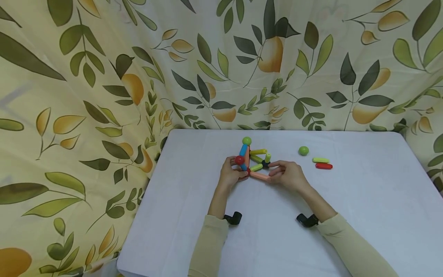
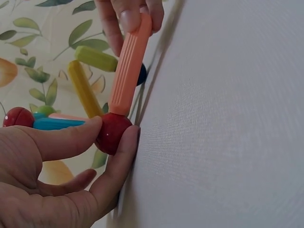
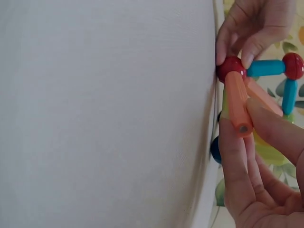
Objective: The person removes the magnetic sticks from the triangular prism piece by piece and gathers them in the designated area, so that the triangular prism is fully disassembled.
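A frame of coloured rods and balls, which look like magnetic building pieces, stands on the white table. My left hand (image 1: 230, 175) pinches a red ball (image 2: 113, 133) at its near corner between thumb and finger. From that ball juts a salmon-orange rod (image 2: 129, 66), whose free end my right hand (image 1: 290, 177) pinches. Blue rods (image 3: 266, 68) run to a second red ball (image 1: 239, 160) and on toward a green ball (image 1: 247, 141) at the far end. Yellow and lime rods (image 1: 256, 167) lie on the right side, some meeting a dark ball (image 1: 265, 164) near my right fingertips.
Right of the frame lie a loose green ball (image 1: 303, 150), a lime rod (image 1: 320, 160) and a red rod (image 1: 323, 166). A leaf-patterned curtain (image 1: 221, 96) hangs behind the table (image 1: 270, 246) and along its left side.
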